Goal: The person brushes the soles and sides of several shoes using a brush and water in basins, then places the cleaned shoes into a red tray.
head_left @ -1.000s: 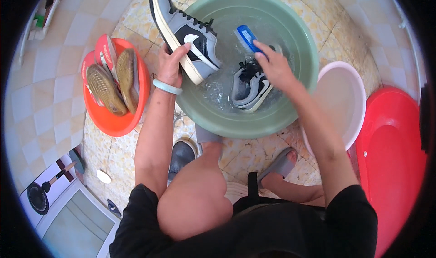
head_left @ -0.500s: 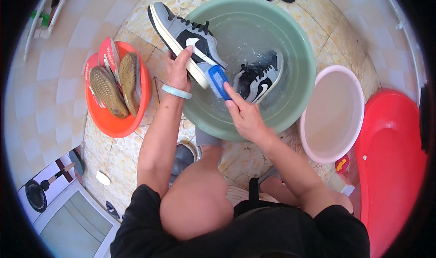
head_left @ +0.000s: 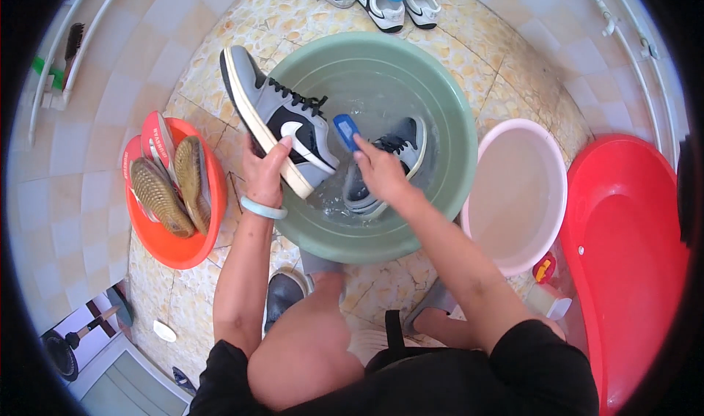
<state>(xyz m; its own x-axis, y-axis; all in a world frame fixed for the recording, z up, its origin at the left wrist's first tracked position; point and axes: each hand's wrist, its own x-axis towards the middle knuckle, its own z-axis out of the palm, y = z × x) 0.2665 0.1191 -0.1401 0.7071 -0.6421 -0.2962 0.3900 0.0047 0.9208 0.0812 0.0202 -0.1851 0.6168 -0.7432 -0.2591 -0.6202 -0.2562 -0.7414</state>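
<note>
My left hand (head_left: 265, 172) is closed round the sole of a grey and black sneaker (head_left: 258, 102), tilted over the left rim of a green basin (head_left: 460, 134). A blue scrub brush (head_left: 345, 131) is in the grip of my right hand (head_left: 383, 172), just right of the held sneaker and apart from it. Cloudy water partly fills the basin. There the matching sneaker (head_left: 412, 146) lies partly under water, below and beyond my right hand, which hides some of it.
On the left, an orange basin (head_left: 176, 258) holds soles and insoles. A pink basin (head_left: 560, 170) of murky water and a red tub (head_left: 623, 233) stand on the right. White sneakers (head_left: 381, 9) sit at the far side. A white oval piece (head_left: 164, 332) lies on the tiles.
The brush has come off the held sneaker and now hangs over the water. In the basin, the other sneaker has turned. The whole view has shifted, showing more of the far floor.
</note>
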